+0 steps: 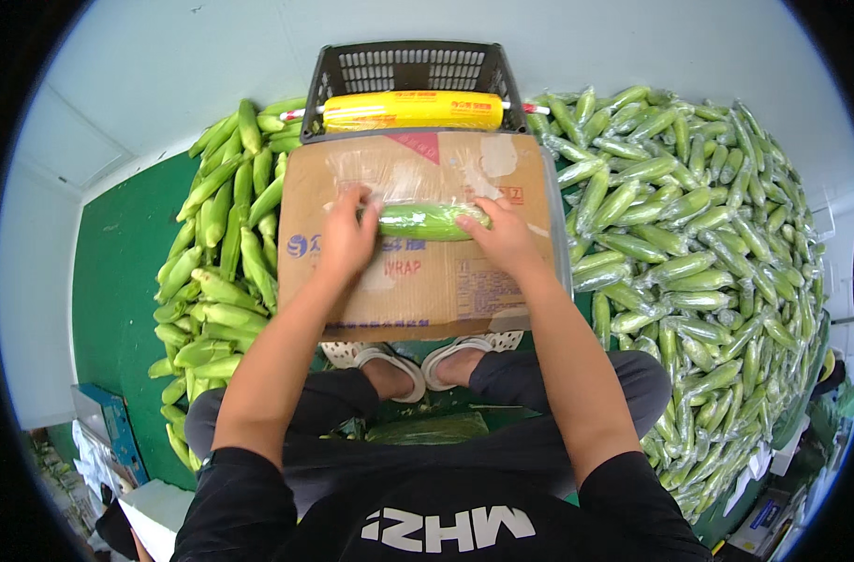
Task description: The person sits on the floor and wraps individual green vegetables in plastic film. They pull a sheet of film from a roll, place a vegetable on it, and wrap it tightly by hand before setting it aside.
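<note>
An ear of corn [427, 222] in its green husk lies crosswise over a flattened-topped cardboard box [418, 290], with shiny clear film around it. At its left end, my left hand [350, 232] is closed, thumb and fingers pressed on the film and the tip. My right hand [504, 234] grips the opposite end, its thumb on the near side and fingers on the far side. Just beyond the box, a yellow roll of cling film [413, 110] rests across a black plastic crate [408, 58].
Unwrapped ears of corn [226, 234] are heaped on the green floor [118, 281] to the left. A larger pile of film-wrapped ears [699, 253] spreads along the right. My feet in light clogs [399, 370] stand close to the box's near edge. A pale wall [596, 47] rises behind.
</note>
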The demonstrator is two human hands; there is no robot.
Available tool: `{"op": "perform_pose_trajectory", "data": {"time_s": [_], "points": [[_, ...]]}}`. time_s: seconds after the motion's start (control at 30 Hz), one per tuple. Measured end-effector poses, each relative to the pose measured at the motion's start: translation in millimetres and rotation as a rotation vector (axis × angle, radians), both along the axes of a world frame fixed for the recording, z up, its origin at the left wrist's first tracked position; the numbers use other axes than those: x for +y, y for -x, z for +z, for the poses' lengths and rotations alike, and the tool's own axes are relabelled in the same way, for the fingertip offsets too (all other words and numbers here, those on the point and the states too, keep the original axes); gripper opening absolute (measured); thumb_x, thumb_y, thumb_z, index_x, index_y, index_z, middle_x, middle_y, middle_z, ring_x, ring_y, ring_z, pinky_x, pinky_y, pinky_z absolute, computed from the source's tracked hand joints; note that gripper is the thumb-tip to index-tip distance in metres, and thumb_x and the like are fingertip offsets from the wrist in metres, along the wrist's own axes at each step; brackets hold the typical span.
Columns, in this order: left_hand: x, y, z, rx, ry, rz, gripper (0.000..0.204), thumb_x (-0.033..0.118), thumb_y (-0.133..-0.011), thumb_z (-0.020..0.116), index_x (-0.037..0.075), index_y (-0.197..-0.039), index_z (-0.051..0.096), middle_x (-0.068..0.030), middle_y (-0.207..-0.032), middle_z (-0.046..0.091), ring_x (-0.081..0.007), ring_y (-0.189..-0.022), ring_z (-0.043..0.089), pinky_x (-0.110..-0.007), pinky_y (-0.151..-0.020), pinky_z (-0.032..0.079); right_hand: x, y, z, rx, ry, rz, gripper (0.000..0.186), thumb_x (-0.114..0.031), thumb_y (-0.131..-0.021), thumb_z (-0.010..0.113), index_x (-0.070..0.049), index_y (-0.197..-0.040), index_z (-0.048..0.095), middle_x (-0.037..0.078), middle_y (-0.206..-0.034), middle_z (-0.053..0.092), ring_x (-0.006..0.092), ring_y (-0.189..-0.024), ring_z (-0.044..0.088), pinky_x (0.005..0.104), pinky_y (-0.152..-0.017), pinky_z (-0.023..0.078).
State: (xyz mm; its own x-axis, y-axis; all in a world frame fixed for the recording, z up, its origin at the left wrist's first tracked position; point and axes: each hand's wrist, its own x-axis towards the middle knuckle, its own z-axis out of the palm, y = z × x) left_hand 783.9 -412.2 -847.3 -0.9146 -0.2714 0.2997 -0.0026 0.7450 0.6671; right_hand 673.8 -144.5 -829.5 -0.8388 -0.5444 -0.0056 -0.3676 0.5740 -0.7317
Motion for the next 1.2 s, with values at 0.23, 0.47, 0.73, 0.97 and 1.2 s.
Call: {"op": "perform_pose_trajectory", "data": {"time_s": [0.23,0.47,0.73,0.97,1.2], "points": [[32.7,-17.8,39.0,-0.504,0.298,0.099,0.047,0.043,-0.098,0.062,0.001,-0.117,0.062,-0.0283,-0.105,0.06,-0.0435,-0.093,0.068,-0.051,-0.076,0.056,-26.7,13.0,4.3,0.297,-0.428,0.042,0.051,-0.048,-0.094,0.067,-0.003,-0.116,0.07,0.023,-0.106,0.072,0.0451,-0.101,0.067,0.0476,-0.094,0.053],[-18.5,54.0,-3.4,0.137,0.089,0.165,0.045,0.04,-0.096,0.066,0.002,-0.119,0.061,-0.0217,-0.109,0.062,-0.0429,-0.095,0.066,-0.052,-0.083,0.053,-26.2,20.2,3.0,0.161,0.014,0.047,0.054,-0.051,-0.089,0.074,-0.002,-0.111,0.071,0.015,-0.085,0.07,0.0337,-0.085,0.071,0.0431,-0.077,0.054],[50.4,-97.6,27.9,-0.35,0.246,-0.487,0.066,0.056,-0.093,0.065,0.004,-0.131,0.054,-0.0211,-0.106,0.064,-0.044,-0.085,0.07,-0.053,-0.074,0.057,33.5,-36.9,50.1,-0.538,-0.592,0.136,0.066,-0.06,-0.087,0.072,0.001,-0.11,0.074,0.022,-0.093,0.074,0.0387,-0.087,0.072,0.0464,-0.079,0.055],[25.6,-43.0,58.6,-0.781,0.485,-0.105,0.05,0.045,-0.101,0.056,0.002,-0.124,0.062,-0.0248,-0.111,0.072,-0.0373,-0.093,0.072,-0.05,-0.079,0.057,-28.9,-89.1,44.7,0.722,-0.225,0.365,0.061,-0.032,-0.073,0.086,-0.007,-0.125,0.066,0.013,-0.12,0.066,0.0335,-0.115,0.062,0.0456,-0.101,0.046],[-7.9,-8.1,29.0,-0.69,0.679,-0.151,0.064,0.017,-0.097,0.039,-0.001,-0.159,0.033,-0.0188,-0.169,0.024,-0.0296,-0.157,0.024,-0.05,-0.126,0.022,-43.4,-70.8,35.3,0.407,-0.324,0.657,0.051,-0.023,-0.069,0.085,-0.009,-0.114,0.067,0.009,-0.11,0.067,0.0307,-0.11,0.061,0.0454,-0.096,0.046]]}}
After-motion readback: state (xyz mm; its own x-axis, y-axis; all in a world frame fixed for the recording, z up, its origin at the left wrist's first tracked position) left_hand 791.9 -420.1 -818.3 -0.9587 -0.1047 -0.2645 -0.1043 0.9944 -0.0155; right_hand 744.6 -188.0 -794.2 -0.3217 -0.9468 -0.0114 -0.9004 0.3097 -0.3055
